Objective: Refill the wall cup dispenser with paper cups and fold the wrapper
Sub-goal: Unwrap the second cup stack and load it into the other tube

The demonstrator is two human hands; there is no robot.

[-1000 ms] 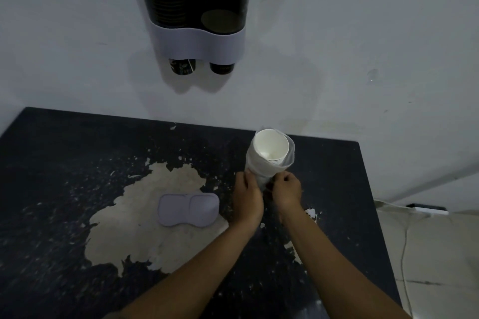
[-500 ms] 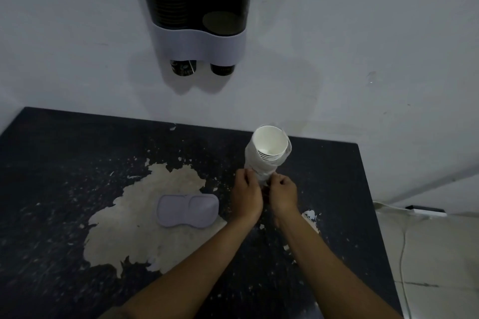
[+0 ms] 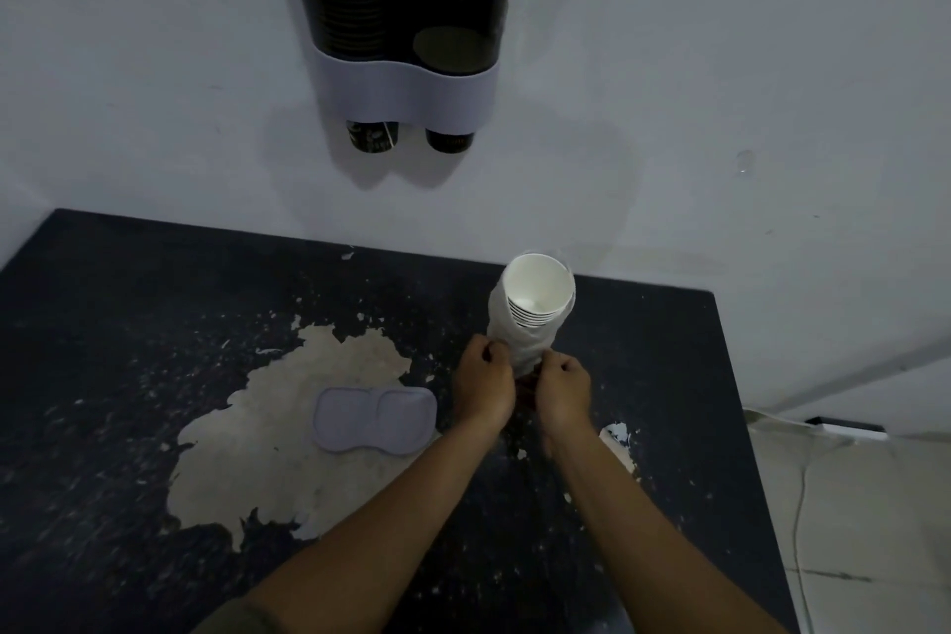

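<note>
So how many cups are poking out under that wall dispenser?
2: a left cup and a right cup, side by side below the dispenser. More are stacked inside its dark tubes.

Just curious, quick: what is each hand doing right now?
Left hand: closed, pinching the plastic wrapper around the stack of paper cups.
Right hand: closed, gripping the same wrapper on the other side.

One wall dispenser (image 3: 406, 16) hangs above, with two tubes and two dark cup bottoms (image 3: 371, 137) poking out below. One sleeve of white paper cups (image 3: 535, 296) stands on one counter (image 3: 154, 304); about seven rims show, the exact number unclear. One wrapper (image 3: 520, 345) surrounds it. One grey lid (image 3: 374, 420) lies there. Two hands: left hand (image 3: 483, 384), right hand (image 3: 563, 389).
</note>
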